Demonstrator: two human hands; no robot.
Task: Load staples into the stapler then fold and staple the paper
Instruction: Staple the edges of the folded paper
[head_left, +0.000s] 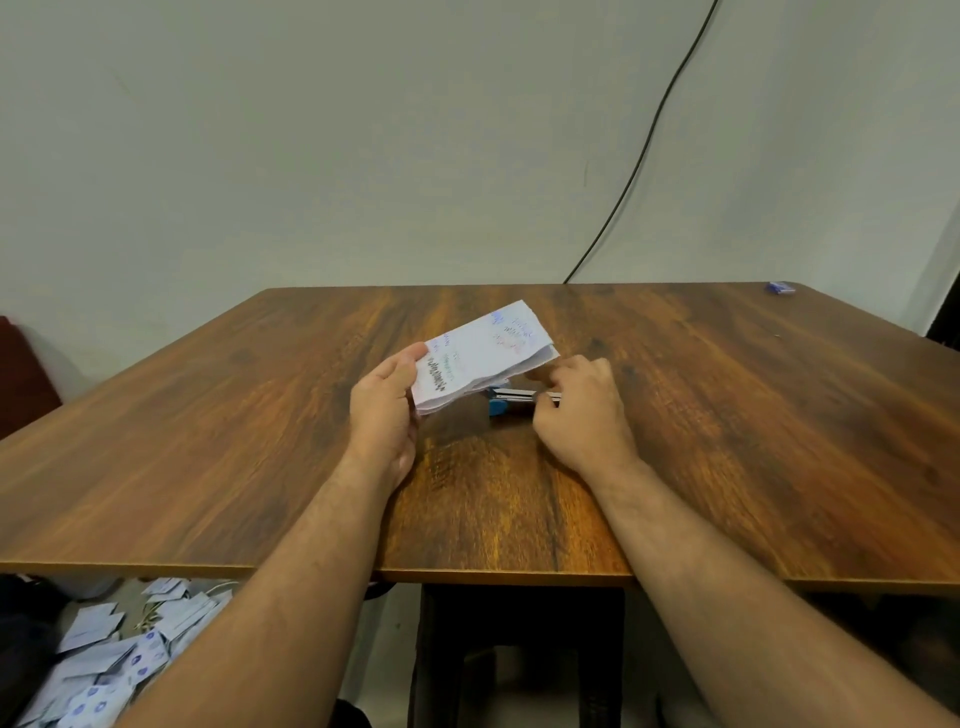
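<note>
A folded white paper (483, 356) with coloured writing is lifted a little above the wooden table (727, 415), tilted up toward the far right. My left hand (387, 410) grips its near left end, thumb on top. Under the paper's right part lies a small blue and silver stapler (511, 401) on the table. My right hand (579, 410) has its fingers closed around the stapler's right end, just below the paper's right edge. The paper and my fingers hide much of the stapler.
A small blue box (781, 287) lies at the table's far right corner. A black cable (649, 140) runs down the wall behind the table. Several folded papers (109, 665) lie scattered on the floor at the lower left.
</note>
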